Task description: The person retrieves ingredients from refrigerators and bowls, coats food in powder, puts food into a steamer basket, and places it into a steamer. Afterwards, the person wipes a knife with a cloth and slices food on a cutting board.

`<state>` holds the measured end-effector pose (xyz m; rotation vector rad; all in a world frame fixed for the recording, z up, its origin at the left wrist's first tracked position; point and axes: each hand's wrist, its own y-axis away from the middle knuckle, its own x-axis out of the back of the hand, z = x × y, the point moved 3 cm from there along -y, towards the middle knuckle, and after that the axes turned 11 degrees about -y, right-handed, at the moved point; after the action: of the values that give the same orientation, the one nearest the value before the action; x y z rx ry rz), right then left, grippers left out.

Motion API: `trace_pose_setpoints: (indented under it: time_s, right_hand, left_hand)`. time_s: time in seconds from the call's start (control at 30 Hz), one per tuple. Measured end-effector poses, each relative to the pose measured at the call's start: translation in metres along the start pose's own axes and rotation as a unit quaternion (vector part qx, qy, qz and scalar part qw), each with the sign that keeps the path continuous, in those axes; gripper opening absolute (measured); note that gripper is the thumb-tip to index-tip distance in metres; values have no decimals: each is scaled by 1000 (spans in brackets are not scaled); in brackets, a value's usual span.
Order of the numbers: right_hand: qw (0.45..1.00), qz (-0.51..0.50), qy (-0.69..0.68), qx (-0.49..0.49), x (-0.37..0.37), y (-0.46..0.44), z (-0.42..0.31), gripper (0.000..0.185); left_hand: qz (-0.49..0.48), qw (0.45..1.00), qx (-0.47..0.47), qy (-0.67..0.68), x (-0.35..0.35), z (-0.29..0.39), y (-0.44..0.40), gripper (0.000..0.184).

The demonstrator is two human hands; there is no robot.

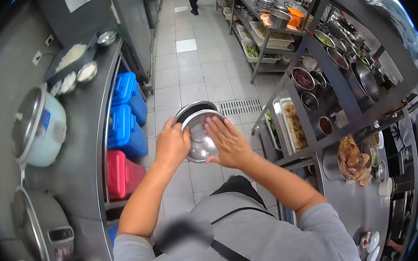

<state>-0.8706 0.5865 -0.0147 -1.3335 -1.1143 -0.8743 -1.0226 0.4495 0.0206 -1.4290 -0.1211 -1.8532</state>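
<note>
Two round metal bowls are in front of my body, over the tiled floor. The nearer bowl is shiny, its inside facing me. Behind it, the darker bowl shows mostly its upper rim. My left hand grips the bowls at their left edge, thumb on the near side. My right hand lies with its fingers extended against the inside of the nearer bowl, at its right side.
The left steel counter bears two cookers, a tray of white food and small bowls. Blue bins and a red bin stand beneath. Steel shelving with food containers lines the right. People stand at the aisle's far end.
</note>
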Motion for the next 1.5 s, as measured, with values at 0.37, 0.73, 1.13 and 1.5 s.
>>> trace_pose_setpoints:
  time_s: [0.37,0.73,1.13,1.5]
  right_hand:
    - [954,66,-290,-41,-93,-179,215,106]
    - [714,14,-590,-377,-173,-353,475,60]
    - [358,176,-757,-518,-257,-546,642,39]
    - [317,315,-669,-594,-325,-631,819,31]
  left_hand:
    - [66,997,1,-38,-140,-76,-284,25]
    - [-21,992,123,-7,-201,-216,-532,34]
    - [-289,942,-121,124,-286,-287,-820,60]
    - [-347,882,-303,95,-372,-371,-1082,83]
